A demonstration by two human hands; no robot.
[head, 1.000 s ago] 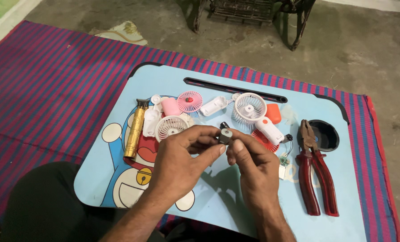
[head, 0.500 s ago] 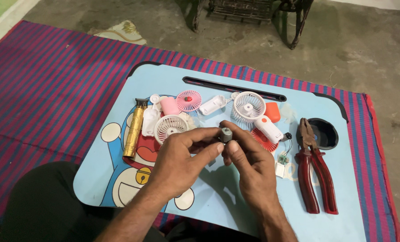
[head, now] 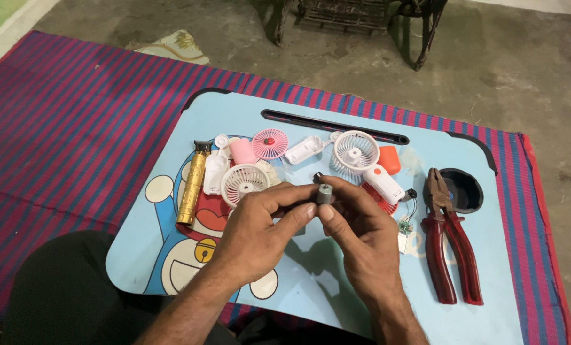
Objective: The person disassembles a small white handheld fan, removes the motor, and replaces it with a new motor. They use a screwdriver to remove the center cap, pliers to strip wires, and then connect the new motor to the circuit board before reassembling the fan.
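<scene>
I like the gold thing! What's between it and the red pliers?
Head view: white and pink fan parts, then both hands holding a small motor.

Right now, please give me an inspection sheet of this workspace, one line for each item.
Surface: light blue cartoon lap table on a striped mat.
Job's things: small grey motor, pinched by both hands.
Clutter: white mini fans, pink fan grille, gold trimmer, red pliers.
Grips: left hand and right hand both closed on the motor.
Cables: thin wires near a small circuit board.
Surroundings: concrete floor.
</scene>
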